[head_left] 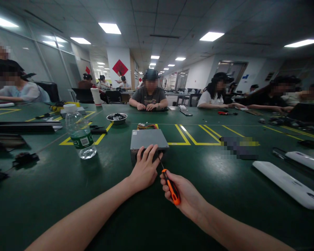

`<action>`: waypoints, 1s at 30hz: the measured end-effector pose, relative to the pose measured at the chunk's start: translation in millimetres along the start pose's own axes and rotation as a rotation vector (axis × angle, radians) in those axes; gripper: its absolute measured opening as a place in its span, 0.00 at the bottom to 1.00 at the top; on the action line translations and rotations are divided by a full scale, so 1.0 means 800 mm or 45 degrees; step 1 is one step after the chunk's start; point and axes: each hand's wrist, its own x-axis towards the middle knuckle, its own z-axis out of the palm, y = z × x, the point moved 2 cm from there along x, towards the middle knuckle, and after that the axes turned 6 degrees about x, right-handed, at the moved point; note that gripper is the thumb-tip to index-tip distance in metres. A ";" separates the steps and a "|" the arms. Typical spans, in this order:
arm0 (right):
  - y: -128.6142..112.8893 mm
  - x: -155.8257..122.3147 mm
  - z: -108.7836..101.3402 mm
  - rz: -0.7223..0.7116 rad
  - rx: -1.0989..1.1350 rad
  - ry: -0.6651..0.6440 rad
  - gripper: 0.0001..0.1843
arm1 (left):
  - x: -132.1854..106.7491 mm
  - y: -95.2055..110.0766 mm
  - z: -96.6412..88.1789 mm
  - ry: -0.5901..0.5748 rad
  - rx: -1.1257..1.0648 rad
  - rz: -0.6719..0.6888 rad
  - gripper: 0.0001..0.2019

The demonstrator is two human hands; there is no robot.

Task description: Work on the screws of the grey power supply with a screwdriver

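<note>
A grey metal computer power supply sits on the green table in front of me, a bundle of coloured wires at its far side. My left hand holds its near side, fingers spread over the front face and fingertips at the top edge. In my right hand is a screwdriver with an orange and black handle, its shaft slanting up to the near face, close to the right corner. The tip's exact contact point is hard to make out beside my left fingers.
Left of the power supply stand a plastic water bottle and a metal bowl of small dark parts. White panels lie at the right. Yellow tape marks the table. Across it, a person sits with both hands on a dark object.
</note>
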 end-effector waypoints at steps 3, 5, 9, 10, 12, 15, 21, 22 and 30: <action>0.000 0.000 -0.001 -0.021 -0.011 0.019 0.09 | 0.000 -0.001 0.000 -0.013 0.021 0.008 0.29; -0.002 0.002 -0.002 -0.067 -0.033 0.035 0.05 | -0.001 -0.002 0.000 -0.019 0.024 0.014 0.28; -0.002 0.007 -0.006 -0.087 -0.065 0.044 0.07 | -0.002 -0.005 -0.003 -0.020 -0.020 0.035 0.27; -0.003 0.007 -0.007 -0.086 -0.066 0.045 0.07 | -0.003 -0.007 -0.004 -0.019 -0.039 0.045 0.25; -0.003 0.007 -0.009 -0.081 -0.062 0.048 0.06 | -0.003 -0.009 -0.006 -0.019 -0.072 0.063 0.21; -0.004 0.003 -0.009 -0.061 -0.051 0.054 0.04 | -0.002 -0.014 -0.010 -0.009 -0.092 0.051 0.15; -0.001 0.002 -0.008 0.038 -0.055 0.023 0.12 | 0.001 -0.018 -0.011 0.033 -0.099 0.023 0.12; 0.000 0.003 -0.008 0.036 -0.048 0.018 0.13 | 0.001 -0.019 -0.010 0.042 -0.099 0.017 0.12; -0.001 0.004 -0.008 -0.068 -0.030 0.015 0.06 | 0.001 -0.030 -0.004 0.104 -0.016 0.005 0.13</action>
